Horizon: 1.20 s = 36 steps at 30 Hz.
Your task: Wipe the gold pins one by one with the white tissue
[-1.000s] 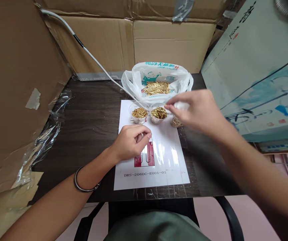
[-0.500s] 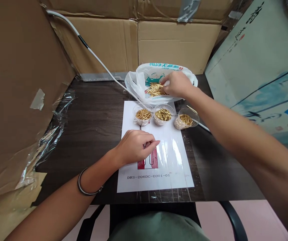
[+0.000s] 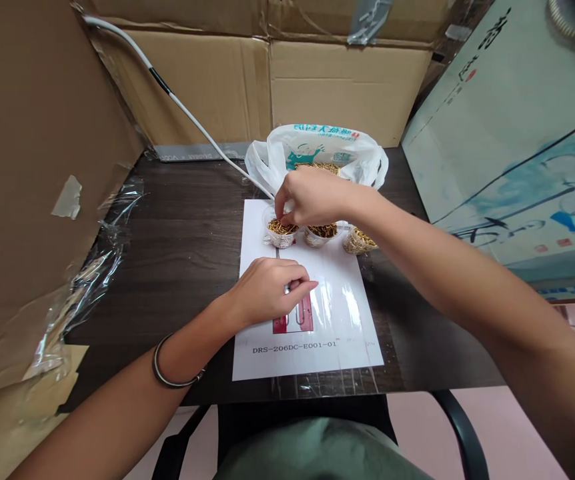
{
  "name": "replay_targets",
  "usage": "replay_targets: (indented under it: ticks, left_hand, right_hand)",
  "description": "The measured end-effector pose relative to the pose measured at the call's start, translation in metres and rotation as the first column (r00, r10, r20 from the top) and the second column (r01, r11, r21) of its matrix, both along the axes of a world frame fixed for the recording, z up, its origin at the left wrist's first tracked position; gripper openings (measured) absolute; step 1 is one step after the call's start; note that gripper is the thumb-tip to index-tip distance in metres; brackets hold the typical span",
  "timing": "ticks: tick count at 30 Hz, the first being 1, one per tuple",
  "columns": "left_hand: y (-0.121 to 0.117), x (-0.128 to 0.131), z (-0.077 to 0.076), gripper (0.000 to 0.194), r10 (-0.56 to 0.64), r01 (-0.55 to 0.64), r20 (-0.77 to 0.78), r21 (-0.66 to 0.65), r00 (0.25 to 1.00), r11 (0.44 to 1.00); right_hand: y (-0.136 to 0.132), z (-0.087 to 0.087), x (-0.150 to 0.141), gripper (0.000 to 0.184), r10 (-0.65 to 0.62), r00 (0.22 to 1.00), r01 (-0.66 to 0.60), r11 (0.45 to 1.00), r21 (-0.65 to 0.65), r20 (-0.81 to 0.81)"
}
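My right hand (image 3: 312, 197) reaches over the left clear plastic cup (image 3: 281, 241), fingertips bent down to the small gold-coloured metal pins (image 3: 282, 227) in it. Its thumb and fingers are closed; whatever lies between the tips is too small to make out. Under its wrist stand the middle cup (image 3: 320, 239) and the tilted right cup (image 3: 358, 243), both holding gold pieces. My left hand (image 3: 267, 290) rests on the white printed sheet (image 3: 307, 360), fingers curled in, with nothing visible in them. It partly covers a red picture (image 3: 305, 317) on the sheet.
Behind the cups lies an open white plastic bag (image 3: 262, 160) with more gold pins (image 3: 327, 168). A white cable (image 3: 192, 117) crosses the table (image 3: 182, 240) diagonally. Cardboard walls (image 3: 207, 93) close off the back and left; a painted panel (image 3: 507, 147) stands on the right.
My right hand has moved out of the white bag, leftward and nearer to me, to the left cup. My left hand keeps its pose on the sheet. The view has shifted slightly.
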<state>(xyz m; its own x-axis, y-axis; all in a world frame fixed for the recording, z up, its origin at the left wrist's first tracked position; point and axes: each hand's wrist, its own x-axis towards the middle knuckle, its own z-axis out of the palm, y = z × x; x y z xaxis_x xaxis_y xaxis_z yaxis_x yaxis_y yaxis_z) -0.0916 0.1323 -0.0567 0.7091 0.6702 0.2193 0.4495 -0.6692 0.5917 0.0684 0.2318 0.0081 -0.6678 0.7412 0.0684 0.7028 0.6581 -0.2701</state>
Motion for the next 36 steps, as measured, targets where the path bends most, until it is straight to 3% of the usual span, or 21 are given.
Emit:
replay_targets:
  ticks: [9,14,19,23,27,32,36]
  left_hand:
    - [0.001,0.000,-0.002,0.032,0.010,-0.012,-0.041,-0.043,0.999,0.999]
    - [0.000,0.000,-0.002,0.028,0.033,-0.034,-0.027,-0.041,0.999,0.999]
    - [-0.002,0.003,0.003,0.029,0.219,-0.221,0.066,0.010,0.973,0.975]
    - [-0.003,0.005,0.008,0.019,0.303,-0.298,0.190,-0.056,0.934,0.953]
    - [-0.004,0.006,0.008,0.023,0.221,-0.182,0.239,-0.172,0.945,0.968]
    - [-0.004,0.005,0.007,0.016,0.155,-0.119,0.246,-0.158,0.957,0.980]
    - [-0.002,0.005,0.007,0.020,0.195,-0.094,0.262,-0.355,0.945,0.930]
  right_hand:
    - [-0.003,-0.003,0.002,0.015,-0.005,1.000,0.005,1.000,-0.001,-0.008]
    - [-0.008,0.005,0.010,0.014,-0.043,0.997,0.046,0.999,0.028,-0.069]
    - [-0.046,0.019,0.034,0.008,-0.124,0.973,0.145,0.985,0.098,-0.194]
    - [-0.092,0.015,0.053,0.013,-0.134,0.986,0.141,0.987,0.072,-0.100]
    - [-0.117,-0.003,0.056,0.014,-0.105,0.993,0.092,0.976,0.197,0.056]
    - [-0.114,-0.010,0.053,0.016,-0.040,0.995,0.031,0.994,0.104,0.088]
    - [-0.107,-0.004,0.052,0.016,-0.037,0.997,0.033,0.997,0.070,0.067]
